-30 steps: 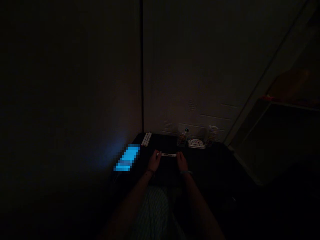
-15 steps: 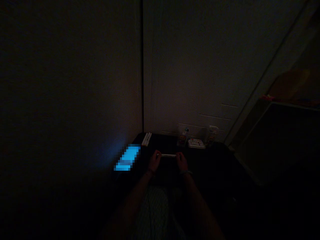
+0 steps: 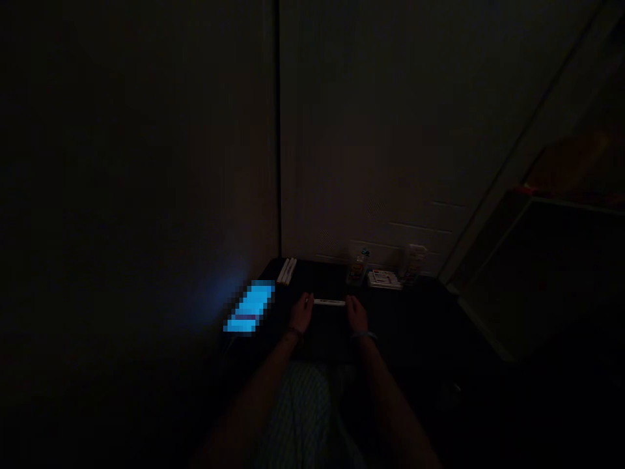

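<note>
White marker sideways between hands, left hand pinching its left end, right hand its right end, fingers of both closed.

White marker: stretched level from one hand to the other
Left hand: fingers closed on the marker's left end, dark bracelet at the wrist
Right hand: fingers closed on its right end, paler bracelet
Loose markers: side by side, back left of the black table
Blue-lit screen: pixelated, left side
White marker pile: between two upright clear containers, near the wall
Light: very dim
</note>
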A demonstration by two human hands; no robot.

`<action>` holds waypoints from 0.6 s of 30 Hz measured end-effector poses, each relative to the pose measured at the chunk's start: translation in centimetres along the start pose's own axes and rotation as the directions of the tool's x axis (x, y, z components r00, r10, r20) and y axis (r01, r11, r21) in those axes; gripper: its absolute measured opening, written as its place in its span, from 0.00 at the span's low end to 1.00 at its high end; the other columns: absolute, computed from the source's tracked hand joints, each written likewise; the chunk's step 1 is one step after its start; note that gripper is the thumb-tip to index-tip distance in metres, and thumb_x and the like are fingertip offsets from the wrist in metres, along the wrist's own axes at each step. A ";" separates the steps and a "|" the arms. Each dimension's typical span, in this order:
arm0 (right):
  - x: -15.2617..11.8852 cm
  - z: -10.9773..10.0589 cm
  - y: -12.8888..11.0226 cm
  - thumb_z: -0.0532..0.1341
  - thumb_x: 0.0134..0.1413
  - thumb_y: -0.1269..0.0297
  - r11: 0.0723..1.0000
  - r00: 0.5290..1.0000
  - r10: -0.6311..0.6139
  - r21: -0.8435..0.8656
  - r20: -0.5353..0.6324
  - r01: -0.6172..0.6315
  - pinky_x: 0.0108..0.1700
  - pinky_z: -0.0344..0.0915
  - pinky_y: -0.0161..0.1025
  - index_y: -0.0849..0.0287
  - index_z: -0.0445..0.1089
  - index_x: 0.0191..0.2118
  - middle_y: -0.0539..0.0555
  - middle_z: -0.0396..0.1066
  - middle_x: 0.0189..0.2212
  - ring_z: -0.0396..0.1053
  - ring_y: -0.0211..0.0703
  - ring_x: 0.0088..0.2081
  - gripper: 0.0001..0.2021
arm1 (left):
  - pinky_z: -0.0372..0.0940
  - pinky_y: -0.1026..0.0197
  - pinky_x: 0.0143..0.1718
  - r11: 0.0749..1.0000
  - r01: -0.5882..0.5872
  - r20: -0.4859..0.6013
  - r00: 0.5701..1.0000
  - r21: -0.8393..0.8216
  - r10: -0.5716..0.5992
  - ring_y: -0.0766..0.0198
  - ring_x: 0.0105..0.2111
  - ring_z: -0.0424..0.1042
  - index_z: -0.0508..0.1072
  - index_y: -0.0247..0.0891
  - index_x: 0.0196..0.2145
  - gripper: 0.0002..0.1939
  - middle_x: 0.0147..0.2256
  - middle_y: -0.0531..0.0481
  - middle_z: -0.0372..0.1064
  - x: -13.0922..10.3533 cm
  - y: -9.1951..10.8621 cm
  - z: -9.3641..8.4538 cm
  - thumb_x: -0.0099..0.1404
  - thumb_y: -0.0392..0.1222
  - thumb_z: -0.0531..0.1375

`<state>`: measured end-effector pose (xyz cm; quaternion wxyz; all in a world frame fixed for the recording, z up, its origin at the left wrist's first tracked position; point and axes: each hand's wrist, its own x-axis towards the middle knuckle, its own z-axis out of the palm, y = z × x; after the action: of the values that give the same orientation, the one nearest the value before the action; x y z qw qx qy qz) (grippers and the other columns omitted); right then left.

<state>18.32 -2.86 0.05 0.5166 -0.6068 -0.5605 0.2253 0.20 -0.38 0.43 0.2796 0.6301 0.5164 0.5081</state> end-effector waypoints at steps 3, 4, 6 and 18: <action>0.0 0.0 0.0 0.45 0.56 0.50 1.000 1.000 -0.005 0.021 -0.014 0.005 0.35 0.58 0.32 0.56 0.66 0.32 0.49 0.68 0.27 0.65 0.39 0.31 0.19 | 0.59 0.63 0.31 1.000 0.024 0.002 1.000 -0.008 -0.024 0.64 0.28 0.65 0.67 0.37 0.29 0.17 0.25 0.52 0.65 0.0 0.1 0.0 0.61 0.53 0.48; 0.0 0.0 0.0 0.45 0.56 0.50 1.000 1.000 -0.003 0.022 -0.017 0.004 0.35 0.58 0.32 0.56 0.66 0.32 0.49 0.68 0.28 0.65 0.39 0.31 0.18 | 0.59 0.63 0.31 1.000 0.021 0.009 1.000 -0.006 -0.021 0.65 0.27 0.65 0.67 0.37 0.29 0.17 0.25 0.52 0.65 -0.1 0.3 0.0 0.61 0.53 0.48; 0.0 0.1 0.0 0.44 0.56 0.51 1.000 1.000 -0.005 0.020 -0.017 0.006 0.35 0.58 0.33 0.55 0.66 0.34 0.49 0.69 0.29 0.65 0.39 0.32 0.18 | 0.58 0.64 0.30 1.000 -0.007 0.029 1.000 -0.001 0.007 0.66 0.26 0.64 0.66 0.38 0.29 0.17 0.24 0.54 0.64 -0.2 0.5 -0.2 0.61 0.53 0.48; -0.1 -0.1 -0.4 0.45 0.56 0.52 0.998 0.998 -0.063 0.032 0.009 0.063 0.40 0.59 0.34 0.55 0.65 0.39 0.50 0.68 0.35 0.65 0.39 0.37 0.17 | 0.59 0.66 0.29 0.995 0.040 0.093 0.995 -0.089 -0.032 0.66 0.26 0.67 0.67 0.40 0.36 0.16 0.23 0.55 0.66 -0.2 0.9 -0.3 0.59 0.53 0.50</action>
<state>18.23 -3.02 0.44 0.5300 -0.5794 -0.5785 0.2208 0.24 -0.94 1.23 0.3406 0.6300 0.4906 0.4964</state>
